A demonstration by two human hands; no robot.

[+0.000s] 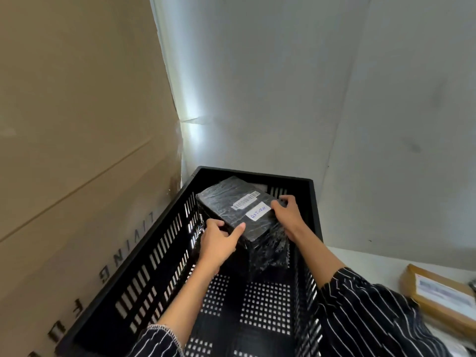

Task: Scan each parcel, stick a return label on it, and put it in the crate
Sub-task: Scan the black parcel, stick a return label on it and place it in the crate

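- I hold a black plastic-wrapped rectangular parcel (240, 213) inside the black slotted plastic crate (154, 253), toward its twelve o'clock end.
- My left hand (219, 240) grips its near-left edge; my right hand (288, 215) clasps its three o'clock side.
- A white handwritten "RETURN" label (258, 212) sits beside a barcode strip (246, 200), so labelling looks done.
- A brown cardboard parcel (443, 297) waits at four o'clock, apparently unprocessed.
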